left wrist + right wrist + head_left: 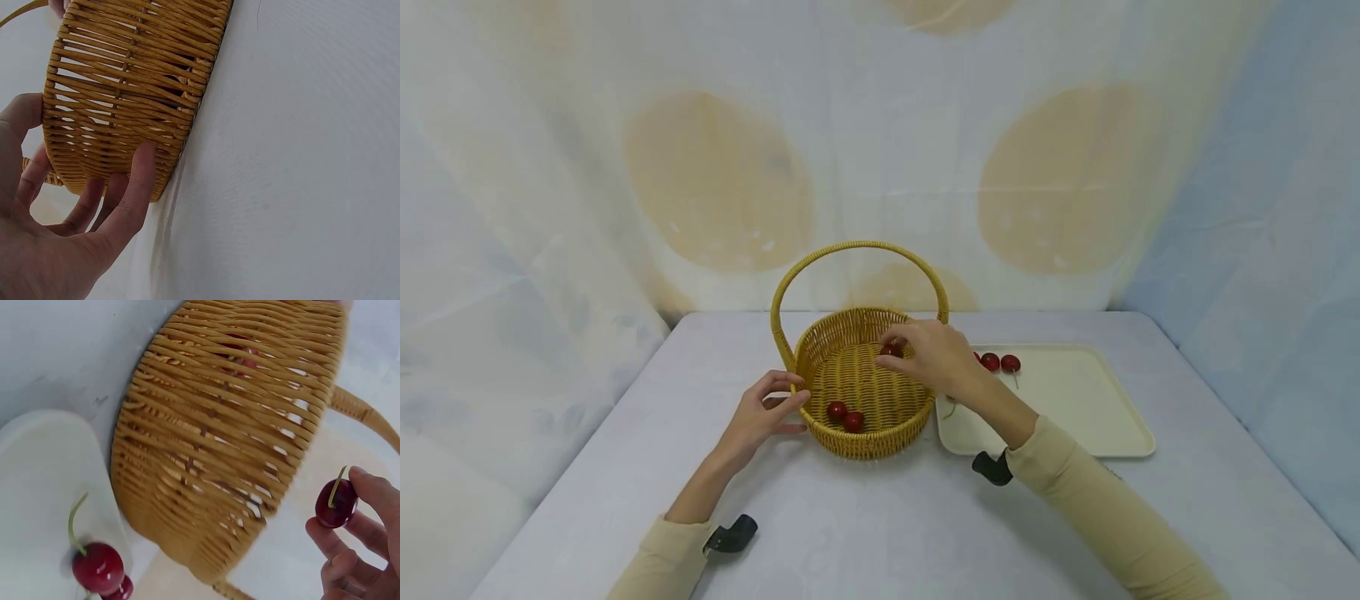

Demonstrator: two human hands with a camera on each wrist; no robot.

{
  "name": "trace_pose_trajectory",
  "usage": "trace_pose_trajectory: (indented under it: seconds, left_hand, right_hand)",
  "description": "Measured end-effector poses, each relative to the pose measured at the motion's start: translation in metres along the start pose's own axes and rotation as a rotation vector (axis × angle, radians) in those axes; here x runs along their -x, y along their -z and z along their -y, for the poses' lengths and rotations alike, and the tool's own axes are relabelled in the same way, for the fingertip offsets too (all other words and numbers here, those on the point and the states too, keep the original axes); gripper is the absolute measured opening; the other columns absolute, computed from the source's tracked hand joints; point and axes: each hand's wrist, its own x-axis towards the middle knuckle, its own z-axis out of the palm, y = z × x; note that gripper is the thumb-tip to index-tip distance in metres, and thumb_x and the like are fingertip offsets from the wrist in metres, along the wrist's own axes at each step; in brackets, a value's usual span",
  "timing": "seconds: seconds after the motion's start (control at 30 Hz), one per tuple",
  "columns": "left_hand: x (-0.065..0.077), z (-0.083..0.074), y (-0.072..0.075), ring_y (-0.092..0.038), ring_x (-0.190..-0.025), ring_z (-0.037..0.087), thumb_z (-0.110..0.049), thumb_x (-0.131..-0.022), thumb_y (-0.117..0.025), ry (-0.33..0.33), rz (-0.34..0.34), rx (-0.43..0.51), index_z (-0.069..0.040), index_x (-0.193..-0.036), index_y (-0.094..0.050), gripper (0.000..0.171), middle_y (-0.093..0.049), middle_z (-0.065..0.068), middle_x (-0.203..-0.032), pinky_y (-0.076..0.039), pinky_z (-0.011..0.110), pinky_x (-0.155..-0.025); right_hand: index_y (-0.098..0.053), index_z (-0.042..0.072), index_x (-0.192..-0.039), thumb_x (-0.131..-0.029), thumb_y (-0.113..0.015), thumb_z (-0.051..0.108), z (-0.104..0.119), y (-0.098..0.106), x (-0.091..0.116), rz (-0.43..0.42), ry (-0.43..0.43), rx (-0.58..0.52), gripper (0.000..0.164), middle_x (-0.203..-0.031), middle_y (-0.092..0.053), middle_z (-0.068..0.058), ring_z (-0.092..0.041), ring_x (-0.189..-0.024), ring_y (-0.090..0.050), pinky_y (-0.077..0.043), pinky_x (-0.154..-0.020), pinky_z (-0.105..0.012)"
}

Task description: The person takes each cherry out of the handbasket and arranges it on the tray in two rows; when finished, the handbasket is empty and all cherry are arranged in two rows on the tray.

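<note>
A yellow woven basket (865, 446) with a tall arched handle stands on the table. Two dark red cherries (853, 422) lie inside, toward its near left side. My left hand (767, 410) holds the basket's left side, thumb at the rim and fingers against the outer weave (119, 125). Above the basket's right part, my right hand (934, 354) pinches a single cherry (336, 503) with a green stem between thumb and fingers. A cream tray (1067, 408) sits right of the basket, bearing several stemmed cherries (1011, 363), some partly hidden behind my right hand and forearm.
The basket handle (861, 244) arches high above the bowl. A white cloth covers the table (865, 525), and a patterned curtain (887, 167) hangs behind it. Black wrist-worn pieces (733, 533) stick out near both sleeves.
</note>
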Motion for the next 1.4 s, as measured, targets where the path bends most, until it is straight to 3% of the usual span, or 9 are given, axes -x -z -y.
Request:
trace_pose_trajectory:
  seconds: [0.33,0.53,0.67,0.97,1.4]
  left_hand:
    - [0.001,-0.001,-0.003,-0.062,-0.111,0.03,-0.035,-0.091,-0.07,0.008,-0.005,-0.003,-0.012,-0.125,-0.053,0.044,-0.051,0.014,-0.126,-0.063,0.045,-0.076]
    - [0.0,-0.001,-0.002,-0.062,-0.109,0.028,-0.035,-0.091,-0.07,0.005,-0.001,-0.003,-0.012,-0.126,-0.053,0.044,-0.05,0.015,-0.126,-0.063,0.045,-0.076]
    - [0.0,-0.001,-0.002,-0.062,-0.109,0.027,-0.035,-0.091,-0.07,0.008,-0.001,-0.003,-0.011,-0.126,-0.052,0.046,-0.05,0.015,-0.126,-0.063,0.046,-0.076]
    - [0.002,0.001,-0.003,-0.062,-0.108,0.026,-0.034,-0.091,-0.07,0.017,-0.003,0.012,-0.011,-0.124,-0.053,0.045,-0.05,0.014,-0.124,-0.063,0.045,-0.076]
    - [0.002,0.0,-0.003,-0.062,-0.11,0.028,-0.034,-0.092,-0.069,0.002,0.004,0.002,-0.011,-0.125,-0.053,0.043,-0.05,0.014,-0.126,-0.063,0.046,-0.076]
  right_hand:
    - [-0.073,0.024,-0.103,-0.086,-0.073,0.046,-0.016,0.024,0.029,-0.068,-0.024,0.031,0.028,-0.091,-0.072,0.005,-0.014,-0.074,-0.065,-0.047,-0.049,-0.023]
    - [-0.073,0.021,-0.101,-0.085,-0.074,0.044,-0.038,0.031,0.044,-0.098,-0.053,0.033,0.027,-0.089,-0.073,0.004,-0.014,-0.071,-0.065,-0.045,-0.048,-0.023]
    - [-0.074,0.021,-0.101,-0.085,-0.075,0.042,-0.053,0.028,0.05,-0.091,-0.087,0.035,0.027,-0.087,-0.073,0.002,-0.014,-0.069,-0.061,-0.042,-0.048,-0.023]
    - [-0.075,0.016,-0.102,-0.085,-0.075,0.04,-0.082,0.011,0.056,-0.023,-0.163,0.049,0.03,-0.084,-0.073,0.0,-0.015,-0.07,-0.064,-0.049,-0.052,-0.025]
    - [-0.072,0.016,-0.095,-0.086,-0.075,0.039,-0.108,-0.012,0.062,0.082,-0.263,0.024,0.025,-0.086,-0.074,-0.001,-0.014,-0.07,-0.063,-0.045,-0.049,-0.026]
